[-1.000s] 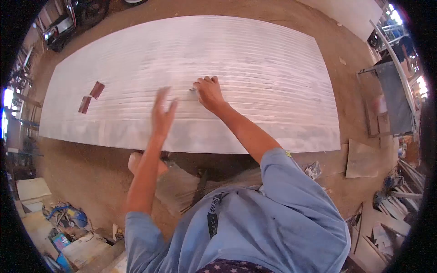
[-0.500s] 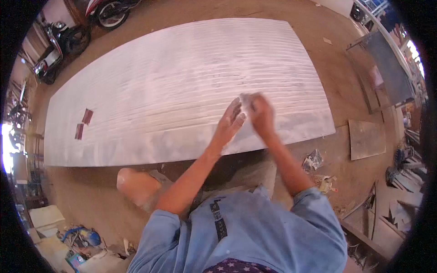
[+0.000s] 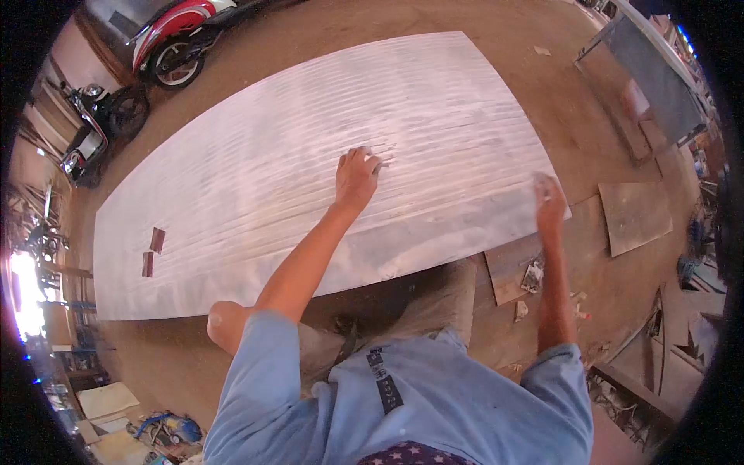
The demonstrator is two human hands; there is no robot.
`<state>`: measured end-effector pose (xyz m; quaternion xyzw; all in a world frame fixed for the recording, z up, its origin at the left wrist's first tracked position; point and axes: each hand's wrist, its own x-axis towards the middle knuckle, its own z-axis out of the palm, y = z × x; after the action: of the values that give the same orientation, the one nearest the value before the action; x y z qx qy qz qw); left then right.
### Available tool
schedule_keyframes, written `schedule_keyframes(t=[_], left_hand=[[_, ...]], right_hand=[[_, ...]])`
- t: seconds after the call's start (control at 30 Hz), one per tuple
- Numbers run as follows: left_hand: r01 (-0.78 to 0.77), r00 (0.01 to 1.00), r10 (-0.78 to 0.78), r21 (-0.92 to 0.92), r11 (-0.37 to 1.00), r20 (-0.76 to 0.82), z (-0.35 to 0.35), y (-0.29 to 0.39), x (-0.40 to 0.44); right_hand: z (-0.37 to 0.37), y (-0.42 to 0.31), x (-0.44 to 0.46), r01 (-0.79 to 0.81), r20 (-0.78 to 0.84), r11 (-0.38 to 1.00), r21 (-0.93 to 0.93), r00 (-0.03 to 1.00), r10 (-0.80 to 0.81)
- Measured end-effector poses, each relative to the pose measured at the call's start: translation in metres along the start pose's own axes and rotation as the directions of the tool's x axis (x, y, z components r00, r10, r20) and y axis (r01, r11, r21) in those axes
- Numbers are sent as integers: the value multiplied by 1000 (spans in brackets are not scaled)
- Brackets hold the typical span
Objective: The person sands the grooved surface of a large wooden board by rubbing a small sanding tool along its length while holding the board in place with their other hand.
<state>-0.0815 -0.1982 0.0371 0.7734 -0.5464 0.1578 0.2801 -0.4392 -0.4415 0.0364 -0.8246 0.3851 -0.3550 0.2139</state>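
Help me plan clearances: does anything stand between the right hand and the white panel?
Nothing visible does. The right hand, blurred, overlaps the right edge of the white panel in view; its height above it is unclear.

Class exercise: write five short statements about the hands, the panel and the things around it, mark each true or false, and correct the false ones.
1. The left hand is at the ribbed, whitish panel. True.
2. The two hands are touching each other. False: they are well apart, with the right hand, blurred, near the panel's right end.
3. Two dark red pieces lie towards the panel's left end. True.
4. A red motorbike stands on top of the panel. False: it stands on the floor beyond the panel.
5. The person wears a bright yellow shirt. False: the shirt is blue.
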Motion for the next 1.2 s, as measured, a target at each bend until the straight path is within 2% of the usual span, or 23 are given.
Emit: schedule_keyframes(t=[0.03,0.07,0.1,0.13,0.2,0.27,0.33,0.37,0.43,0.47,0.53,0.57,0.63,0.77,0.8,0.87,0.93,0.97,1.03,1.07,1.13,1.17,1.2], left_hand=[[-2,1000,2,0,1000,9,0,0,-3],[17,991,-13,-29,999,133,-2,-3,-7],[41,966,-26,-54,998,259,-3,-6,-11],[46,960,-31,-49,998,277,-4,-9,-15],[-39,965,53,-59,997,257,-8,-13,-22],[-39,961,58,-75,996,270,-7,-14,-20],[-48,957,74,-98,994,282,1,-15,-15],[-15,969,36,-88,996,245,5,-16,-13],[10,975,10,-89,996,223,21,-10,-6],[-22,979,42,-101,995,200,26,-3,-2],[-56,977,79,-122,991,197,41,12,9],[-64,979,97,-179,982,177,56,22,21],[-82,984,117,-239,968,134,91,54,53],[-69,988,110,-326,943,110,140,105,103],[-61,989,102,-324,944,110,135,102,99],[-115,941,185,-247,962,284,103,78,77],[-130,923,200,-222,966,330,66,50,45],[-121,922,188,-209,970,339,50,40,34],[-165,926,187,-95,982,329,31,29,21],[-161,925,183,-91,983,333,36,29,22],[-38,949,114,-253,967,293,59,38,35],[-75,951,152,-276,958,270,76,48,46],[-106,951,185,-300,948,248,92,66,59]], right_hand=[[-1,53,10,-9,-84,982,-190,996,-7],[-1,100,20,-32,-160,928,-372,987,-30],[-11,123,34,49,-163,896,-441,978,-134],[-20,134,44,126,-155,853,-506,960,-234],[-24,147,56,151,-152,877,-455,958,-243],[-13,160,61,181,-160,898,-400,951,-263],[3,169,62,73,-101,877,-476,985,-137],[8,174,57,62,-98,879,-473,988,-123],[1,112,52,-166,-29,856,-489,984,174],[1,105,55,-182,-29,850,-494,981,193],[1,105,57,-315,-2,783,-536,928,372],[3,112,57,-330,-4,774,-540,921,390],[7,123,59,-233,26,827,-511,958,286],[6,129,60,-288,5,787,-545,938,347],[7,137,59,-292,23,818,-495,937,348],[10,140,56,-295,60,852,-432,933,354],[11,134,54,-231,41,926,-297,966,255],[17,141,53,-229,55,930,-287,966,254],[20,149,53,-158,-32,941,-298,987,156],[21,152,52,-158,-26,942,-295,987,158],[5,118,62,-272,112,822,-501,921,374],[5,122,63,-280,98,817,-503,921,376],[8,127,62,-213,91,829,-516,949,301]])
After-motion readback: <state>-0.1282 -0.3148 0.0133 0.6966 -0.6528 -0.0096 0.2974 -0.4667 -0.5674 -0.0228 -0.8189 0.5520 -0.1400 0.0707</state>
